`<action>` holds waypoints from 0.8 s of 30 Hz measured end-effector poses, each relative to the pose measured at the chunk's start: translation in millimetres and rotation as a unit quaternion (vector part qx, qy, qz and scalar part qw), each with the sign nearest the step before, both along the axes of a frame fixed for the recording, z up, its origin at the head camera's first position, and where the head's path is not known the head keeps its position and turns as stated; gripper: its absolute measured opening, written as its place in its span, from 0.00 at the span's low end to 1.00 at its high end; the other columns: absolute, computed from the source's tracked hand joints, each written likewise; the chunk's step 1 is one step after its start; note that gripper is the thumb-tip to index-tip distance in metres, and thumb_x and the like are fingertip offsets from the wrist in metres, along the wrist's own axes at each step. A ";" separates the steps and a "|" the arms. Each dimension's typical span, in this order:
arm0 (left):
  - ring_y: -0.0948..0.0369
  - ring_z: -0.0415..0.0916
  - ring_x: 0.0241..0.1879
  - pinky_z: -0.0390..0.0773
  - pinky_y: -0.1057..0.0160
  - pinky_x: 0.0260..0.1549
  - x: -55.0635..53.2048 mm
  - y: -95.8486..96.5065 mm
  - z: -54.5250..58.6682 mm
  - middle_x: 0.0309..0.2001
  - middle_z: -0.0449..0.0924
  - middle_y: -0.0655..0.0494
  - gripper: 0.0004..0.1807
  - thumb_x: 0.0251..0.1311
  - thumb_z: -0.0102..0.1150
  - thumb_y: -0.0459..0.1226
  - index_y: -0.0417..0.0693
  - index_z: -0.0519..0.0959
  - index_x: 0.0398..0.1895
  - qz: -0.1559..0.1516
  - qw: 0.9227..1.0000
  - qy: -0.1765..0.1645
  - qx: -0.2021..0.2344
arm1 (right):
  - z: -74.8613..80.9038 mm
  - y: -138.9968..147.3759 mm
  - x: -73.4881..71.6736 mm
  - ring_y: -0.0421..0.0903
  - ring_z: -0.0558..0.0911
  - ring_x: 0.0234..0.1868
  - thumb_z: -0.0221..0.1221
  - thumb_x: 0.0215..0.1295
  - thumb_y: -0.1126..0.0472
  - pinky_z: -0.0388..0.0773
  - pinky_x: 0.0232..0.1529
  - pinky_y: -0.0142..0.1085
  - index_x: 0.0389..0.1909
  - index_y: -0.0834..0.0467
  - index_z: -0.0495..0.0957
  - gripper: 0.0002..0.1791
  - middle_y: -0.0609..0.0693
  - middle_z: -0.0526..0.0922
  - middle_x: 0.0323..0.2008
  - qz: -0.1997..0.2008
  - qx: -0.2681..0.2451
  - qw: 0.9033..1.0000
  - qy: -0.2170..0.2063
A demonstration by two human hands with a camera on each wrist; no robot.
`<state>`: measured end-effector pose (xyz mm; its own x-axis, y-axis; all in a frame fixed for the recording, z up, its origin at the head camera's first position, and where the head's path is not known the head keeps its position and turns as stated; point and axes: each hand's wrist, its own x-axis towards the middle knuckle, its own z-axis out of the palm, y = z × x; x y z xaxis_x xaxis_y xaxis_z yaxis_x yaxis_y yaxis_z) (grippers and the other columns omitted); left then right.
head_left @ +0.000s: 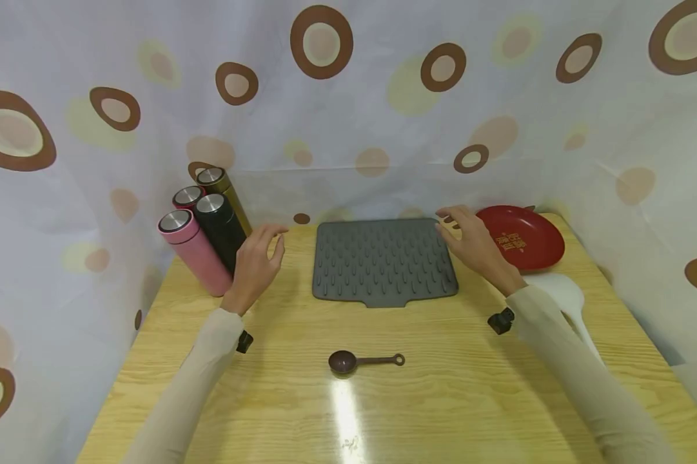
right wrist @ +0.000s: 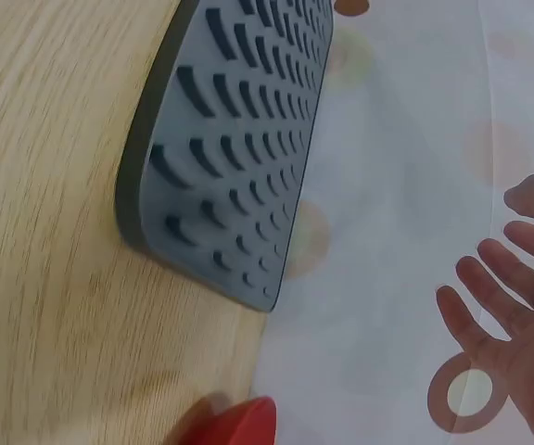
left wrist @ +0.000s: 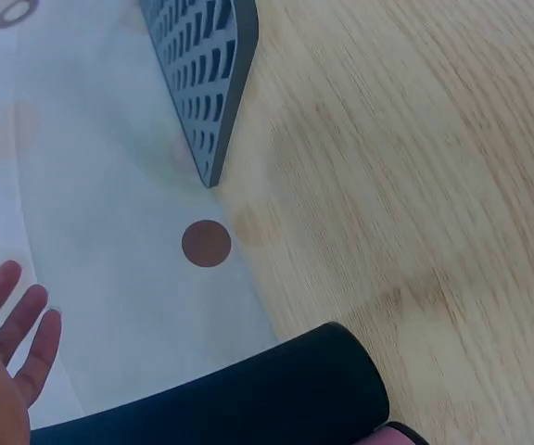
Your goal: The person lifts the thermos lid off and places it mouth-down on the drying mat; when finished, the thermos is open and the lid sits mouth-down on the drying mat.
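A dark grey ridged mat [head_left: 385, 261] lies flat at the back middle of the table, with a short tab on its front edge. My left hand [head_left: 258, 261], its fingers loosely bent and holding nothing, hovers left of the mat, close by the black bottle [head_left: 219, 225]. On the other side, my right hand [head_left: 470, 241] is raised at the mat's right edge, beside the red plate [head_left: 522, 237]; it too is empty, fingers spread and relaxed. A brown measuring spoon [head_left: 354, 362] rests on the table in front of the mat, its handle pointing right.
A pink bottle [head_left: 200, 258], a red bottle [head_left: 187, 195] and a gold bottle [head_left: 232, 200] stand grouped with the black one at the back left. Under my right forearm a white ladle-like utensil [head_left: 563, 296] lies near the table's right edge. A patterned curtain [head_left: 348, 142] hangs behind.
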<state>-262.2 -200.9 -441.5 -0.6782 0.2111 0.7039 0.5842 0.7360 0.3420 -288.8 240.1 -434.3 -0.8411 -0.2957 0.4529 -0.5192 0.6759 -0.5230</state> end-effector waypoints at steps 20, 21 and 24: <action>0.45 0.78 0.40 0.79 0.49 0.39 8.9 -27.5 -4.0 0.47 0.82 0.39 0.10 0.68 0.60 0.24 0.35 0.82 0.50 0.014 0.995 0.083 0.045 | -6.1 -54.9 -3.3 0.57 0.82 0.46 0.63 0.70 0.72 0.83 0.44 0.52 0.59 0.66 0.79 0.18 0.63 0.83 0.49 0.081 -0.077 0.992 0.053; 0.44 0.78 0.41 0.79 0.51 0.40 9.3 -29.4 -5.1 0.48 0.82 0.39 0.11 0.68 0.60 0.23 0.35 0.82 0.51 0.017 0.995 0.087 0.051 | -6.7 -57.0 -3.5 0.56 0.82 0.46 0.63 0.71 0.72 0.83 0.45 0.52 0.59 0.66 0.79 0.17 0.63 0.83 0.49 0.082 -0.080 0.992 0.051; 0.44 0.78 0.45 0.78 0.56 0.43 9.8 -36.3 -8.5 0.50 0.80 0.38 0.12 0.67 0.60 0.23 0.34 0.80 0.52 0.029 0.992 0.104 0.069 | -8.6 -64.0 -3.5 0.56 0.83 0.46 0.64 0.71 0.72 0.84 0.45 0.52 0.57 0.67 0.78 0.16 0.62 0.83 0.49 0.083 -0.090 0.991 0.048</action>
